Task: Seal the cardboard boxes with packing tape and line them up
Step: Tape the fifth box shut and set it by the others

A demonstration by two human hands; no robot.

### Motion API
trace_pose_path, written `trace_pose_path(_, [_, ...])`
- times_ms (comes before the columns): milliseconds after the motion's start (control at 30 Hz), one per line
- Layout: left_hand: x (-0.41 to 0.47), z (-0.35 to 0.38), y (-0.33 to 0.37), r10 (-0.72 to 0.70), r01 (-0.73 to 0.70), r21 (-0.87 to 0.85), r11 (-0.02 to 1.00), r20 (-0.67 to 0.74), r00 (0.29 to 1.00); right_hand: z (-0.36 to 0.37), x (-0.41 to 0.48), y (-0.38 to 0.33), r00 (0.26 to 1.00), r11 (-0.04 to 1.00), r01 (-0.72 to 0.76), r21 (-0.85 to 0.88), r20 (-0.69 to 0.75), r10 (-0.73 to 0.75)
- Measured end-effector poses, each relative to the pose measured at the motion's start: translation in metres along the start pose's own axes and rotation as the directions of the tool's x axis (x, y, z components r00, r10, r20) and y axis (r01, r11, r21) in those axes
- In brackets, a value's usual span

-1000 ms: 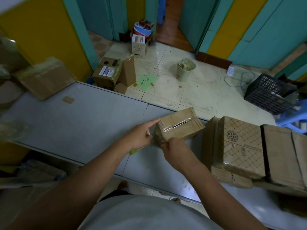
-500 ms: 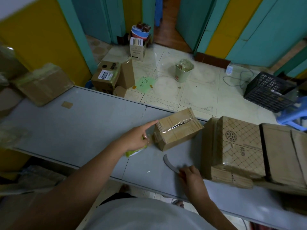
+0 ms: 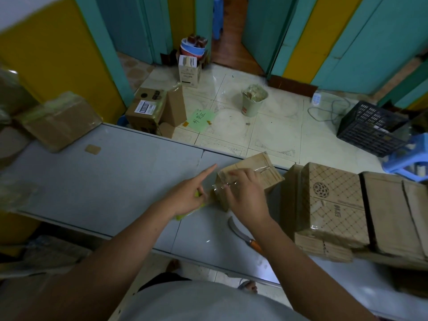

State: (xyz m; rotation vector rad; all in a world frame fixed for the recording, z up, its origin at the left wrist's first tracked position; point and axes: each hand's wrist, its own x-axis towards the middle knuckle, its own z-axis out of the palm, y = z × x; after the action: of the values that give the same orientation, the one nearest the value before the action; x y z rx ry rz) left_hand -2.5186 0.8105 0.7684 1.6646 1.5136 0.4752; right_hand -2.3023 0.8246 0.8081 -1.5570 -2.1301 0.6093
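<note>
A small cardboard box [image 3: 268, 169] with clear tape along its top seam lies tilted on the grey table [image 3: 111, 181]. My right hand [image 3: 245, 195] rests on the box's near end, fingers spread flat over the shiny tape. My left hand [image 3: 185, 196] is just left of the box. It grips a yellow-green tape roll [image 3: 185, 214], mostly hidden under the palm, with the index finger stretched out toward the box. A curved knife [image 3: 240, 236] with an orange handle lies on the table under my right forearm.
A stack of taped and flat cardboard boxes [image 3: 333, 200] fills the table's right end. Another taped box [image 3: 60, 121] sits at the far left. On the tiled floor beyond are open cartons [image 3: 148, 110], a bucket [image 3: 253, 100] and a black crate [image 3: 370, 128].
My right hand laid the knife on the table near the front edge, then moved back up onto the small box. The left hand stayed beside the box with the roll.
</note>
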Motion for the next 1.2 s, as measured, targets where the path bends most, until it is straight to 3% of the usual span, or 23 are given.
trace_pose_path(100, [-0.004, 0.000, -0.005, 0.012, -0.010, 0.048, 0.999, -0.039, 0.999, 0.015, 0.013, -0.002, 0.997, 0.991, -0.009, -0.137, 0.073, 0.019])
trace_pose_path(200, [-0.009, 0.000, -0.011, -0.022, 0.030, 0.092, 0.995, -0.086, 0.996, 0.027, 0.014, 0.004, 0.999, 0.978, -0.003, -0.209, 0.035, 0.011])
trace_pose_path(333, [-0.013, 0.001, -0.017, -0.025, 0.036, 0.104, 0.994, -0.106, 0.994, 0.037, 0.011, 0.006, 1.000, 0.966, -0.004, -0.259, -0.017, -0.001])
trace_pose_path(700, [-0.014, 0.008, -0.011, -0.010, 0.019, 0.081, 0.997, -0.105, 0.994, 0.039, 0.011, 0.005, 1.000, 0.952, 0.008, -0.305, 0.012, -0.005])
trace_pose_path(1067, [-0.023, -0.006, 0.005, 0.009, -0.034, -0.136, 0.990, -0.185, 0.983, 0.024, 0.002, 0.015, 0.992, 0.992, 0.122, -0.012, -0.019, -0.122])
trace_pose_path(1200, [-0.019, -0.010, 0.016, 0.003, -0.025, -0.138, 0.990, -0.158, 0.987, 0.008, -0.008, 0.016, 0.984, 0.995, 0.062, 0.079, -0.173, -0.048])
